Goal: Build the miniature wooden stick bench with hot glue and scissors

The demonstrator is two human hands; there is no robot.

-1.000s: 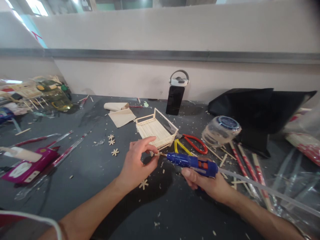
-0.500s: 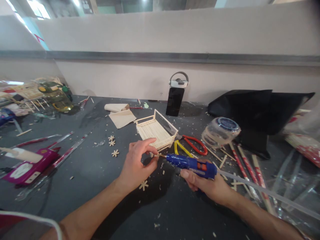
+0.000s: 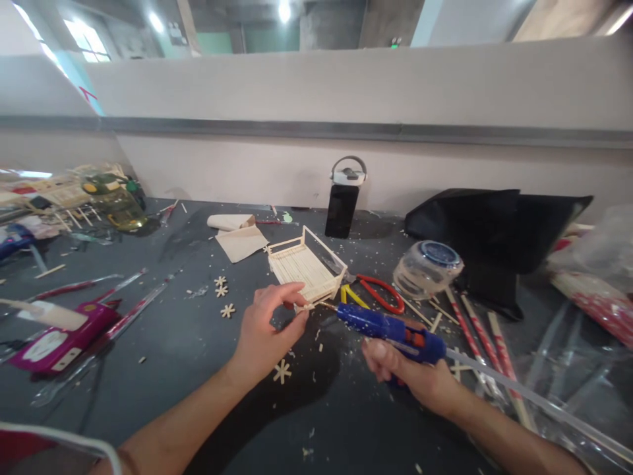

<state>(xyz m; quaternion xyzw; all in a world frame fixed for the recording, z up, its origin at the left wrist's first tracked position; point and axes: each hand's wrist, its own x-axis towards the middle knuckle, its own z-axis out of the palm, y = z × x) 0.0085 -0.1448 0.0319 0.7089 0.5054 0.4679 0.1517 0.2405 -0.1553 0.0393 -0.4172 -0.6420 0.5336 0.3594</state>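
Note:
My right hand [image 3: 400, 363] is wrapped around a blue hot glue gun [image 3: 380, 324], with a long clear glue stick [image 3: 524, 389] trailing from its back end. The gun's metal nozzle points left, a small gap from my left hand [image 3: 274, 316]. Thumb and forefinger of that hand pinch a small pale wooden piece [image 3: 305, 307]; its full shape is hidden. Just beyond the fingertips stands a little frame of wooden sticks [image 3: 306, 270] with a slatted floor and raised rails. A star-shaped stick piece [image 3: 282, 371] lies below my left hand.
Several more stars [image 3: 227, 310] lie to the left. Red and yellow-handled pliers [image 3: 380, 293] rest behind the glue gun, near an upturned clear jar [image 3: 428, 270]. A black bottle [image 3: 343, 204] stands at the back. A magenta device [image 3: 64, 336] sits left, with red-striped packets [image 3: 475, 330] right.
The glue gun has drawn back to the right, its nozzle now apart from my left fingertips. My left hand keeps its pinch. The camera view has tipped slightly upward.

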